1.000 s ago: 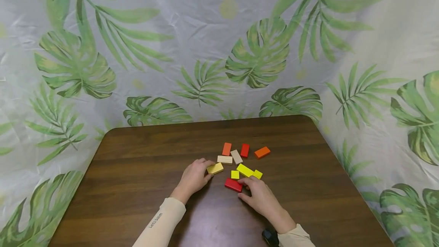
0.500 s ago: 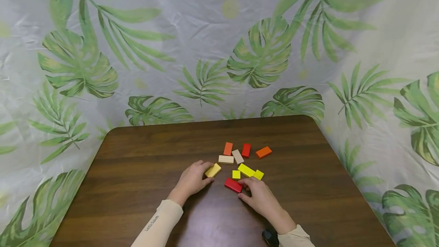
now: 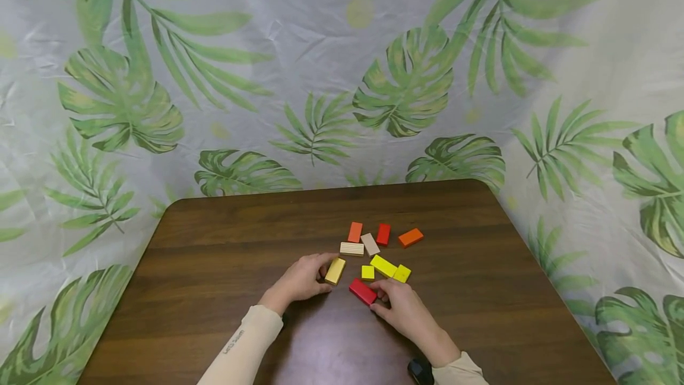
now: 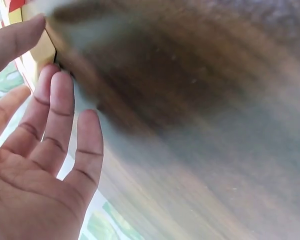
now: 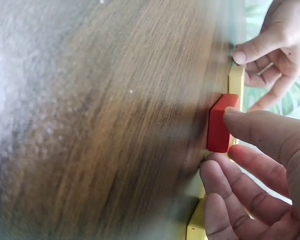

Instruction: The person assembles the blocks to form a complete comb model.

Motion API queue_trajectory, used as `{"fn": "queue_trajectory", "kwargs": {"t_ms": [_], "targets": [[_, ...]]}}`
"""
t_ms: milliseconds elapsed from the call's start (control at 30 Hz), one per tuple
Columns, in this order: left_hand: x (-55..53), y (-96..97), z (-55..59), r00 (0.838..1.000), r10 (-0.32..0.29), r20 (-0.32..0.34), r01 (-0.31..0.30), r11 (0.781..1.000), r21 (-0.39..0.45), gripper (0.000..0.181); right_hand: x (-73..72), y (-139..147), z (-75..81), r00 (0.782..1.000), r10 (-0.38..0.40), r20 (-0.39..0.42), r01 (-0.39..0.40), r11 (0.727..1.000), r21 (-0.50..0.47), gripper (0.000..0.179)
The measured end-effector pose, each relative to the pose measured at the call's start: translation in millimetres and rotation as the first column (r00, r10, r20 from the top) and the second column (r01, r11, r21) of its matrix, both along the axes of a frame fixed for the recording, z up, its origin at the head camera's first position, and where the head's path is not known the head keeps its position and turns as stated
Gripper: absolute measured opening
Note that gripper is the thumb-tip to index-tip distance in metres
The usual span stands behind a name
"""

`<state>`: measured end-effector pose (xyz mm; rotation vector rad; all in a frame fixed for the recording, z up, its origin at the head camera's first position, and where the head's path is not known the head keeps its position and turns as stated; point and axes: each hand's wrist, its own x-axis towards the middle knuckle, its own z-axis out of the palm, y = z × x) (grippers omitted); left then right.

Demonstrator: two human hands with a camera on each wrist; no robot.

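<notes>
With its thumb and fingers at either end, my left hand holds a pale yellow wooden block lying on the table. In the left wrist view the thumb touches this yellow block, and the other fingers are spread loosely. Just to the right, my right hand pinches a red block by its right end. The right wrist view shows the thumb pressed on the red block, with a finger at its lower end.
A small bright yellow block sits behind the red one. Two more yellow blocks lie right of it. Farther back are a ridged beige block, a plain beige block, and orange blocks beside another red block.
The pale yellow block has turned from lying slanted to pointing nearly away from me, with my left hand shifting slightly left and lower. The red block has turned slightly under my right fingers.
</notes>
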<state>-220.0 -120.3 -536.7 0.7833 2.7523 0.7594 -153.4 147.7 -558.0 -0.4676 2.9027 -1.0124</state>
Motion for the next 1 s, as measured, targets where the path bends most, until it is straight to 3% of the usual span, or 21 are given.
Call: {"fn": "queue_trajectory", "kwargs": {"t_ms": [100, 133, 200, 300, 367, 533, 667, 1000], "targets": [[-4.4, 0.4, -0.7, 0.999, -0.017, 0.040, 0.016, 1.000, 0.011, 0.072, -0.8, 2, -4.6, 1.000, 0.026, 0.003, -0.026, 0.999, -0.022, 0.036], [-6.0, 0.5, -1.2, 0.998, -0.020, 0.053, 0.020, 1.000, 0.017, 0.072, 1.4, 1, 1.9, 0.999, 0.045, 0.005, -0.045, 0.999, -0.029, 0.036], [-8.4, 0.4, -2.8, 0.997, -0.025, 0.068, 0.023, 0.999, 0.027, 0.073, 0.4, 3, -2.3, 0.998, 0.066, 0.001, -0.066, 0.997, -0.050, 0.036], [-11.0, 0.3, -4.3, 0.996, -0.021, 0.089, 0.019, 0.999, 0.030, 0.073, -5.9, 8, -20.4, 0.996, 0.087, -0.006, -0.087, 0.994, -0.064, 0.037], [-12.0, 0.3, -4.5, 0.995, -0.017, 0.100, 0.013, 0.999, 0.034, 0.072, -6.5, 8, -21.9, 0.995, 0.095, -0.015, -0.095, 0.994, -0.062, 0.038], [-12.8, 0.0, -2.9, 0.993, -0.013, 0.121, 0.006, 0.998, 0.062, 0.069, 2.8, 1, 3.6, 0.996, 0.085, -0.001, -0.085, 0.995, -0.054, 0.036], [-13.7, -1.1, -3.4, 0.991, -0.014, 0.133, 0.003, 0.997, 0.082, 0.066, 6.5, -3, 13.7, 0.997, 0.066, 0.034, -0.065, 0.997, -0.038, 0.037], [-16.5, -2.7, -5.9, 0.986, -0.002, 0.168, -0.017, 0.994, 0.112, 0.061, 6.0, -2, 6.5, 0.996, 0.094, -0.007, -0.095, 0.994, -0.054, 0.035]]}}
